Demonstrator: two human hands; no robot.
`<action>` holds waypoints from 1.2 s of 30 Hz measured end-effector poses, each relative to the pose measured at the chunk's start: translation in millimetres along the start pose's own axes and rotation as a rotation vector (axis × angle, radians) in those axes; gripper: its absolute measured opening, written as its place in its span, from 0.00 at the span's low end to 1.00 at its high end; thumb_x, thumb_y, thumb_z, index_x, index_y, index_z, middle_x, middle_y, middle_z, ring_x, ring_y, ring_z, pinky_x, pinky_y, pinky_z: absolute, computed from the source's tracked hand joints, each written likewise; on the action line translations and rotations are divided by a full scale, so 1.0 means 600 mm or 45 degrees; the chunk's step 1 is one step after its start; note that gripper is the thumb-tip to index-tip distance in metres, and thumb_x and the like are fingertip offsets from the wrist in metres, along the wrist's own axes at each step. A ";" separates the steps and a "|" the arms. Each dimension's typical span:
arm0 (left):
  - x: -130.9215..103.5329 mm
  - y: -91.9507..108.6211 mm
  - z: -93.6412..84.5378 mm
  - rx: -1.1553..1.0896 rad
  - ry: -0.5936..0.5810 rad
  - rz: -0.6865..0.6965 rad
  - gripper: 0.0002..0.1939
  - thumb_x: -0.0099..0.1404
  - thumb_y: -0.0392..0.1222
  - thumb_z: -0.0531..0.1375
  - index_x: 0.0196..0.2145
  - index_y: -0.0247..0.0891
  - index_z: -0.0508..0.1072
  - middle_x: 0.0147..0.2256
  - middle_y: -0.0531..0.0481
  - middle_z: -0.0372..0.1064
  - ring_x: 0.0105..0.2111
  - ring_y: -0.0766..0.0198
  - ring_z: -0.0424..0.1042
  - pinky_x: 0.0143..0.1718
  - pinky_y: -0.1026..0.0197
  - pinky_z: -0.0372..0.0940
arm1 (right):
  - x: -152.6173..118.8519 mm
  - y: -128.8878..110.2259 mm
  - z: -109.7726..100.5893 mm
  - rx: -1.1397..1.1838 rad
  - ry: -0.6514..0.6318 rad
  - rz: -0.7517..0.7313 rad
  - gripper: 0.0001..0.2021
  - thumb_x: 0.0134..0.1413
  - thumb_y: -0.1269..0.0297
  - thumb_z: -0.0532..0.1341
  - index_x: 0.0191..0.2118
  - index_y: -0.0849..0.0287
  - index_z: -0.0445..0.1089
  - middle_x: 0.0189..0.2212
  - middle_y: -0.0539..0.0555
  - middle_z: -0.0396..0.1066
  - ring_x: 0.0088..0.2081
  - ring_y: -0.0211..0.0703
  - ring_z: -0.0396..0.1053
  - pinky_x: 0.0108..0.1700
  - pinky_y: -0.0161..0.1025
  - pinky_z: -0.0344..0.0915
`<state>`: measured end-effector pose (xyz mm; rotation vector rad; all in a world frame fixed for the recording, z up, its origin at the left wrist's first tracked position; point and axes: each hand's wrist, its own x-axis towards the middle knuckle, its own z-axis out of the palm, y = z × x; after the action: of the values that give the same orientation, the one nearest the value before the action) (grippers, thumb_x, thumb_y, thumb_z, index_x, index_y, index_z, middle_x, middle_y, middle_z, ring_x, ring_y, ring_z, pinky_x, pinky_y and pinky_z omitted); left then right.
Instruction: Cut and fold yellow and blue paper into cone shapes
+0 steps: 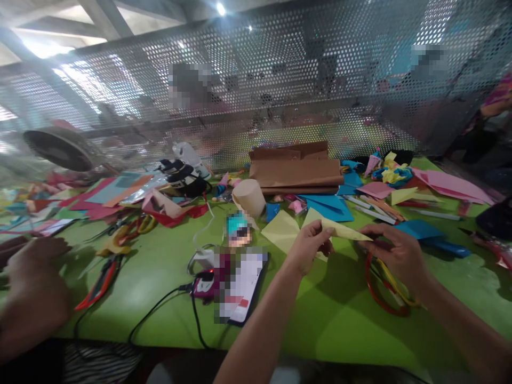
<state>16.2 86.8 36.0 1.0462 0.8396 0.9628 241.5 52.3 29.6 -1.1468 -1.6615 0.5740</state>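
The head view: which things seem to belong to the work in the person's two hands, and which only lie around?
Seem part of the work:
folded yellow paper, held in left hand and right hand
perhaps the yellow sheet behind

Apparently just lying about:
smartphone
brown sheets
cream-coloured roll

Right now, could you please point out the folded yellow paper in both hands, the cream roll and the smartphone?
Folded yellow paper [346, 231]: head view, middle of its narrow length.
Cream roll [252, 198]: head view, middle of its near side.
Smartphone [243, 284]: head view, its screen.
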 end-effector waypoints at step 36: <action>0.000 -0.002 0.009 0.089 0.052 0.113 0.22 0.57 0.58 0.70 0.34 0.37 0.71 0.21 0.58 0.66 0.17 0.73 0.63 0.19 0.69 0.53 | 0.000 0.012 0.000 0.054 -0.136 0.242 0.13 0.59 0.49 0.68 0.39 0.54 0.76 0.33 0.53 0.77 0.34 0.45 0.74 0.36 0.40 0.70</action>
<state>21.5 85.0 36.5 1.1343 0.8716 1.0391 244.4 55.3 23.6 -1.2705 -1.6321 0.7996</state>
